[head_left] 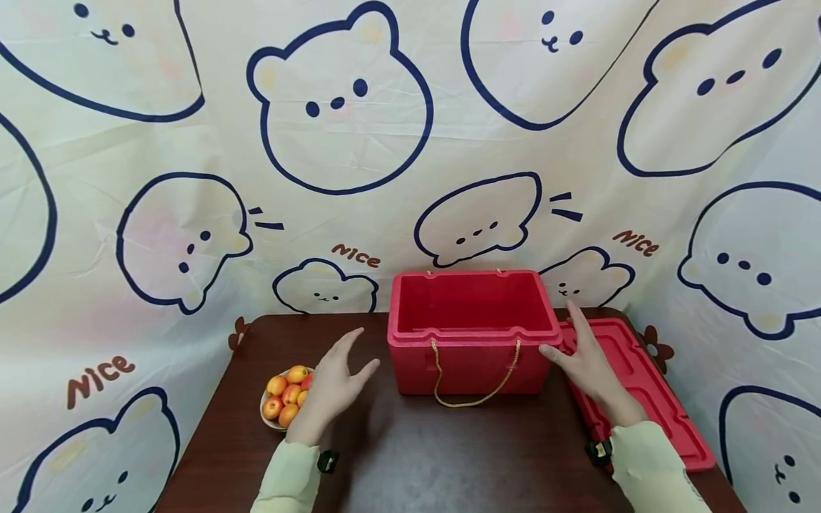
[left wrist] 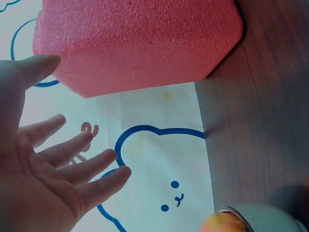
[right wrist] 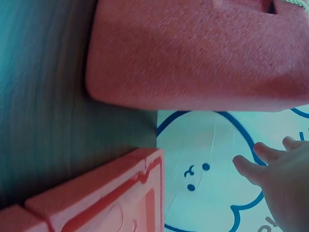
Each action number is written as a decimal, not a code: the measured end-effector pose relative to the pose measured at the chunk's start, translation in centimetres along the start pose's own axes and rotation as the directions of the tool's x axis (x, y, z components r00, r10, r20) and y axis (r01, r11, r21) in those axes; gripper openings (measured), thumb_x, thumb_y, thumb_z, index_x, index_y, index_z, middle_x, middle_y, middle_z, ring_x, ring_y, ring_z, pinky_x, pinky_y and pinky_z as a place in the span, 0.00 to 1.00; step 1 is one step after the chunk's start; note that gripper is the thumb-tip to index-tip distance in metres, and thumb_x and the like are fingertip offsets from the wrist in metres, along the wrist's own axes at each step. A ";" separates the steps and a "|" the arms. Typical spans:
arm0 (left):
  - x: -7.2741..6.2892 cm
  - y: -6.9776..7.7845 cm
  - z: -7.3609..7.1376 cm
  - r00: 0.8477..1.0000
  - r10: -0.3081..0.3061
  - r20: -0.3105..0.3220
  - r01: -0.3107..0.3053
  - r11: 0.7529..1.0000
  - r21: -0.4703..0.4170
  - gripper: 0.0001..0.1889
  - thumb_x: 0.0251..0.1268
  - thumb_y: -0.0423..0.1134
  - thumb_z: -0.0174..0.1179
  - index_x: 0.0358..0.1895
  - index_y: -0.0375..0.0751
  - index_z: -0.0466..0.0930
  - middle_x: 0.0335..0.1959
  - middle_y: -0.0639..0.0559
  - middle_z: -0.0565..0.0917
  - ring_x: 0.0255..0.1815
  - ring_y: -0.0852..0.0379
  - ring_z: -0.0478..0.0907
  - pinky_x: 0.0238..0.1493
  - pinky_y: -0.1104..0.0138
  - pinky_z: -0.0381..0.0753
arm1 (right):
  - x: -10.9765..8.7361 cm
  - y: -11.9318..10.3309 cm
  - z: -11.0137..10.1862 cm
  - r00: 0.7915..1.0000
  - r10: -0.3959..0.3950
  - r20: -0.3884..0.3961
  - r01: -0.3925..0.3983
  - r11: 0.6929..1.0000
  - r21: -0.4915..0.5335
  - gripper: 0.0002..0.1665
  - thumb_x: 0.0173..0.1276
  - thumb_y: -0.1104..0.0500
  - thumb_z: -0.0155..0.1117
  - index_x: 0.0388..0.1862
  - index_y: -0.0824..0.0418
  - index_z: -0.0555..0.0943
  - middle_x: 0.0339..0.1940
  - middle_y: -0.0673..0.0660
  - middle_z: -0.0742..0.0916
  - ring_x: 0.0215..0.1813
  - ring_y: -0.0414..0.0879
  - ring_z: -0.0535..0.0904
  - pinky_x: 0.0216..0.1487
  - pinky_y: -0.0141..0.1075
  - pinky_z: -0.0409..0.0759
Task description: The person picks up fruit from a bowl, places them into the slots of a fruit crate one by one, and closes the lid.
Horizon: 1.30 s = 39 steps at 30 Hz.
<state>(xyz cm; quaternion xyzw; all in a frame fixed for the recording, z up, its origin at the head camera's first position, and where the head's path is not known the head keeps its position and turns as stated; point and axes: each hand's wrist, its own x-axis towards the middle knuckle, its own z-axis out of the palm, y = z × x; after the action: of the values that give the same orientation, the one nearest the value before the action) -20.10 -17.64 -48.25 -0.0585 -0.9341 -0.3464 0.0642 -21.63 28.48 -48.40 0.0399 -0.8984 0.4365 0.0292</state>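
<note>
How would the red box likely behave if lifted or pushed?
The box is probably light for its size: its grainy surface looks like moulded foam. It likely stays stiff, since its sides stand straight. Wider than tall, it should slide sideways rather than tip.

We see the box (head_left: 476,367) on the table (head_left: 487,456), a rope (head_left: 465,405) looping down its front. Left of the box is the left hand (head_left: 336,381); farther left, a bowl (head_left: 263,411) of fruit (head_left: 290,394). By the box's right corner we find the right hand (head_left: 586,360); right of the box lies the lid (head_left: 641,374), and behind the box hangs cloth (head_left: 333,149).
</note>
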 end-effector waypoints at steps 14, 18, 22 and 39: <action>-2.3 -0.6 -1.4 0.992 0.031 -0.122 -0.024 0.998 0.059 0.32 0.66 0.52 0.67 0.70 0.43 0.72 0.69 0.42 0.75 0.68 0.39 0.73 0.66 0.44 0.72 | 1.7 -1.9 1.0 0.996 0.085 -0.016 -0.082 0.990 0.113 0.55 0.74 0.32 0.53 0.85 0.47 0.36 0.83 0.64 0.54 0.78 0.68 0.56 0.66 0.70 0.65; -3.2 -1.0 -1.3 0.988 0.025 -0.153 -0.021 0.999 0.028 0.31 0.66 0.50 0.68 0.68 0.43 0.74 0.67 0.42 0.77 0.66 0.40 0.74 0.65 0.44 0.74 | 2.1 -2.1 1.2 0.994 0.112 -0.004 -0.111 0.984 0.139 0.53 0.75 0.33 0.50 0.85 0.46 0.35 0.84 0.63 0.53 0.78 0.67 0.56 0.69 0.69 0.63; -4.1 -1.3 -1.1 0.982 0.021 -0.189 -0.019 1.000 0.012 0.29 0.65 0.49 0.69 0.67 0.45 0.76 0.63 0.42 0.81 0.60 0.43 0.79 0.61 0.46 0.78 | 2.3 -2.4 1.4 0.986 0.169 0.000 -0.167 0.971 0.170 0.53 0.74 0.31 0.50 0.84 0.43 0.35 0.84 0.61 0.53 0.79 0.66 0.52 0.70 0.70 0.60; -7.7 -3.5 -1.9 0.941 -0.095 -0.325 0.113 0.993 0.037 0.28 0.62 0.44 0.71 0.64 0.39 0.77 0.57 0.35 0.82 0.58 0.36 0.78 0.54 0.38 0.75 | 2.7 -3.2 1.5 0.973 0.231 0.017 -0.228 0.939 0.257 0.38 0.81 0.43 0.45 0.84 0.40 0.46 0.84 0.58 0.55 0.81 0.61 0.53 0.74 0.65 0.57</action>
<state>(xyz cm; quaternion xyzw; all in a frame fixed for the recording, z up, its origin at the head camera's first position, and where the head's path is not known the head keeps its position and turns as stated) -12.89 -22.00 -50.29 0.0502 -0.9219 -0.3284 0.1993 -24.06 25.20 -46.65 -0.0647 -0.8324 0.5500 -0.0211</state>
